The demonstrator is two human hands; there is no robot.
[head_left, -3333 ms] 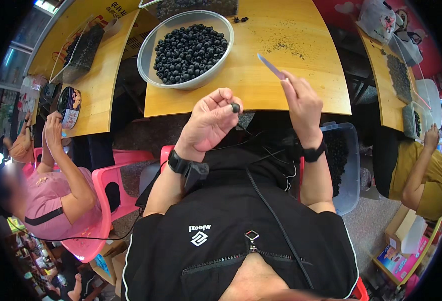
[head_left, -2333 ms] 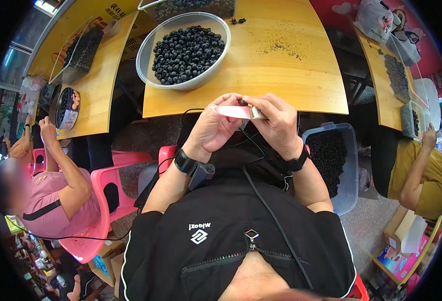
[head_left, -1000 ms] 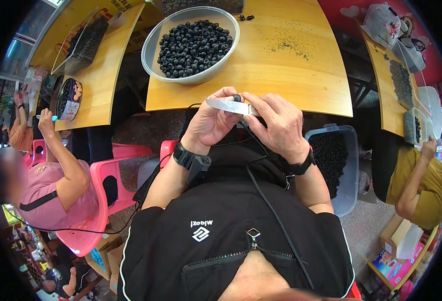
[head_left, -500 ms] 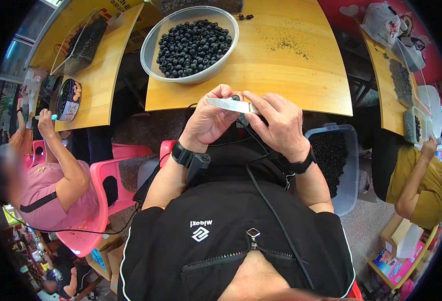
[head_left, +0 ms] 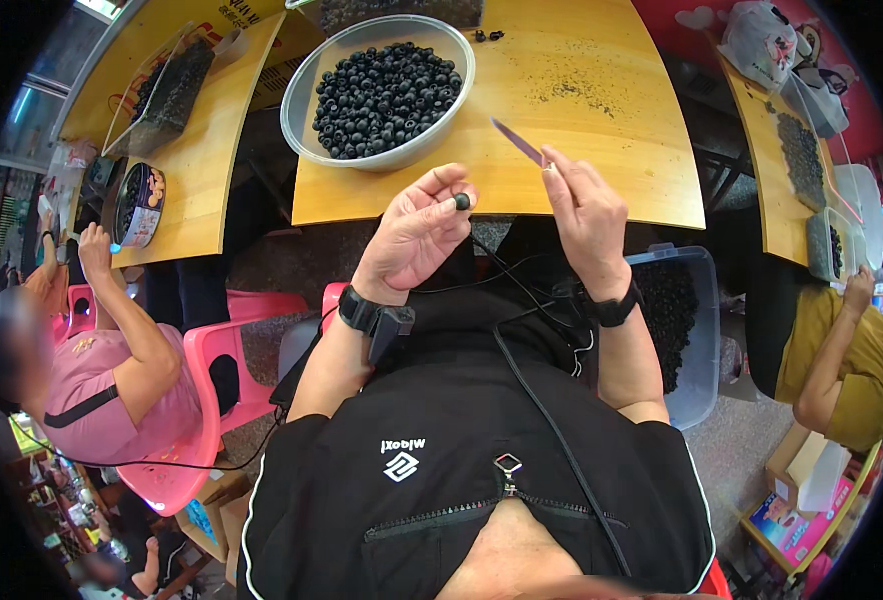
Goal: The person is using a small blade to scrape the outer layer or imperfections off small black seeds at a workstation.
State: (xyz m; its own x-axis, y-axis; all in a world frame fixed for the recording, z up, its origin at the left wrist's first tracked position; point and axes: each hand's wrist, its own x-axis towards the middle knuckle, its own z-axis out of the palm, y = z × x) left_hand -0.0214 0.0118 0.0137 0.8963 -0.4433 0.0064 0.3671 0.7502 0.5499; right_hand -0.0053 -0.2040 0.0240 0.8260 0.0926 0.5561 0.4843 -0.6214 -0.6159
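Between the thumb and fingers of my left hand (head_left: 411, 235) is a small round black bead (head_left: 462, 201). My right hand (head_left: 591, 225) is closed on the handle of a knife (head_left: 517, 141). The knife's narrow blade tilts up and to the left, apart from the bead. Beyond my left hand, a clear plastic bowl (head_left: 304, 140) full of similar black beads sits on the wooden table (head_left: 601, 170). Most of the knife handle is hidden by my fingers.
Dark crumbs (head_left: 583, 92) and a few loose pieces (head_left: 489, 36) lie on the table. A clear tub (head_left: 703, 345) of black pieces is below, by my right forearm. Co-workers sit at side tables, left and right; a pink chair (head_left: 201, 380) stands at left. Cables cross my lap.
My right hand has drawn the knife away from the bead, right and upward, and its blade has swung to point up. The left hand keeps the bead, slightly lower.
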